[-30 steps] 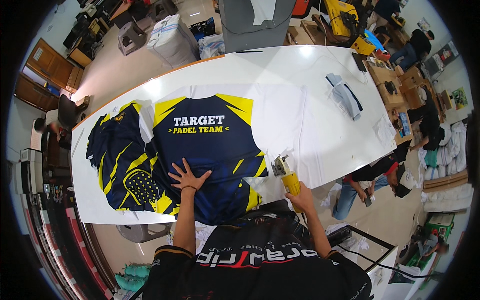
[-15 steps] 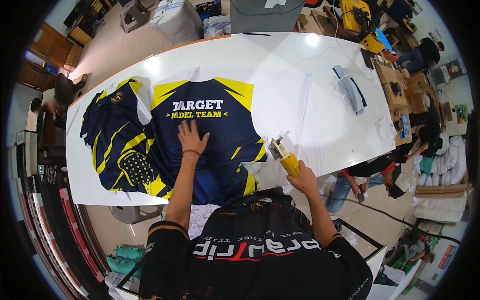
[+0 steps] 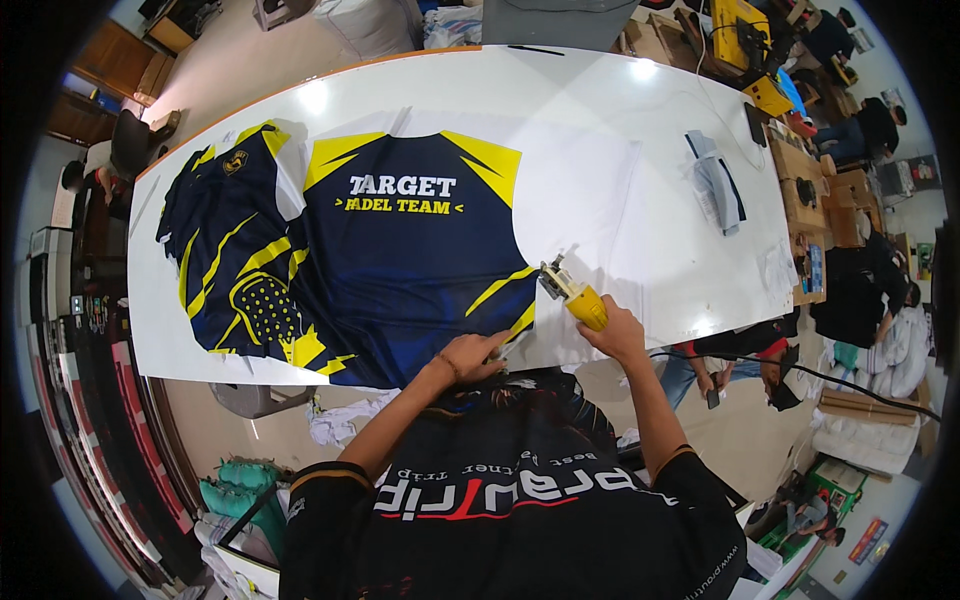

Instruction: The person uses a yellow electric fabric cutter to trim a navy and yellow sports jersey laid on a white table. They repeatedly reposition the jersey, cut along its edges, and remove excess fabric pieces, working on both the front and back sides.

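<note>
A navy and yellow printed jersey panel (image 3: 420, 245) lies on the white table, its lettering toward the far edge. At its near right corner, my left hand (image 3: 474, 357) is closed on the fabric edge, though the fingertips are partly hidden. My right hand (image 3: 618, 330) grips the yellow body of a handheld electric cloth cutter (image 3: 588, 307). The cutter's metal head rests beside the panel's right edge, over white material (image 3: 590, 200). On the left, a second navy and yellow jersey piece (image 3: 225, 250) lies rumpled against the panel.
Grey fabric scraps (image 3: 714, 182) and a dark phone-like object (image 3: 753, 124) lie on the table's right (image 3: 690, 270). A black cable (image 3: 850, 380) runs off right. Beyond the near right edge sits a person holding a phone (image 3: 712, 397). Others work among boxes at right.
My left hand has moved from flat on the panel's middle to its near right corner. The white gap there is now covered. The cutter stays close to the panel's right edge.
</note>
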Demonstrator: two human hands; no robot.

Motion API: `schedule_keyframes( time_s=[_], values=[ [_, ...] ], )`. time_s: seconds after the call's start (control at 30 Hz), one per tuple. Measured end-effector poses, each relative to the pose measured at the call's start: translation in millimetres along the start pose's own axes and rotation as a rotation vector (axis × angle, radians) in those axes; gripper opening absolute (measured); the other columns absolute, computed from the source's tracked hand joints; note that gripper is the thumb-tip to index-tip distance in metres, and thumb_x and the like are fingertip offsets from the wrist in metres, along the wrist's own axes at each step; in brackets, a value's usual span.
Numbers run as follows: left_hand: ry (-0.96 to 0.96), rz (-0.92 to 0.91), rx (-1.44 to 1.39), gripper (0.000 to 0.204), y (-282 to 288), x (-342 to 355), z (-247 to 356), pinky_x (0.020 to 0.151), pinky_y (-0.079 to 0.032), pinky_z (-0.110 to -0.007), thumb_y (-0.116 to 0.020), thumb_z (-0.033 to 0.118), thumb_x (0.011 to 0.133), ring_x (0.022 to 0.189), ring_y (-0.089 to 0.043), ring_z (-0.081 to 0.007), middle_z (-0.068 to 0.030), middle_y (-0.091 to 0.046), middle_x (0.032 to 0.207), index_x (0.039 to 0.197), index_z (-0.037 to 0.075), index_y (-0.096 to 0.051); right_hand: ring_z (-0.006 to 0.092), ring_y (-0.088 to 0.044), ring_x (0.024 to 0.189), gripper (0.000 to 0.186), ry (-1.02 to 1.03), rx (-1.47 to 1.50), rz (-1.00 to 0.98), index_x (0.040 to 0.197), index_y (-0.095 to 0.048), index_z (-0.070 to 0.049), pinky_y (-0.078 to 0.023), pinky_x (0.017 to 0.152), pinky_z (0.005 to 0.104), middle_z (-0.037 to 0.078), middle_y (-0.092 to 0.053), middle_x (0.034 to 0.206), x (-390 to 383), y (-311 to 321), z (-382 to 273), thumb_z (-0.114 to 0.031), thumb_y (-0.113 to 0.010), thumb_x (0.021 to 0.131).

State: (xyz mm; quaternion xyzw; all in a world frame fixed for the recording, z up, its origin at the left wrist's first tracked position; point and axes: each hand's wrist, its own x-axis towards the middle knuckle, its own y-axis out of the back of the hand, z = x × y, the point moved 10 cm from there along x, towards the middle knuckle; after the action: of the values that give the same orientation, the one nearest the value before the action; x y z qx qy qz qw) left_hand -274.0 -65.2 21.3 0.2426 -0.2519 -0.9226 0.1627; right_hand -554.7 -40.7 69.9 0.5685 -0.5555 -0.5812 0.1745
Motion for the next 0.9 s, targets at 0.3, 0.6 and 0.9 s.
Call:
schedule_keyframes(
  time_s=[0.3,0.6,0.9],
  values=[
    [0.075,-0.151,0.055,0.046,-15.2,10.9,-5.0,0.087,-0.060,-0.052,-0.068,0.046,0.097,0.095,-0.076,-0.0402,-0.0169,-0.080,0.101,0.136,0.022,-0.073,0.0453,-0.075,0.091,0.060,0.026,-0.025,-0.035,0.124,-0.060,-0.014,-0.059,0.078,0.0565,0.023,-0.076,0.096,4.6,-1.1,2.5,-0.056,-0.076,0.083],
    [0.103,-0.118,-0.008,0.043,-14.5,8.6,-16.4,0.086,-0.062,-0.048,-0.069,0.044,0.095,0.092,-0.077,-0.0348,-0.0110,-0.081,0.099,0.136,0.029,-0.074,0.0454,-0.075,0.092,0.062,0.069,-0.030,-0.040,0.125,-0.059,-0.013,-0.060,0.079,0.0565,0.023,-0.076,0.098,9.3,-0.9,-5.6,-0.054,-0.077,0.083],
    [0.113,-0.116,-0.021,0.045,-15.4,8.8,-21.3,0.086,-0.062,-0.048,-0.069,0.043,0.093,0.092,-0.077,-0.0332,-0.0099,-0.081,0.101,0.137,0.030,-0.073,0.0458,-0.075,0.093,0.062,0.057,-0.024,-0.055,0.126,-0.059,-0.012,-0.060,0.079,0.0562,0.022,-0.077,0.097,16.1,-1.8,-16.3,-0.053,-0.076,0.082]
  ],
)
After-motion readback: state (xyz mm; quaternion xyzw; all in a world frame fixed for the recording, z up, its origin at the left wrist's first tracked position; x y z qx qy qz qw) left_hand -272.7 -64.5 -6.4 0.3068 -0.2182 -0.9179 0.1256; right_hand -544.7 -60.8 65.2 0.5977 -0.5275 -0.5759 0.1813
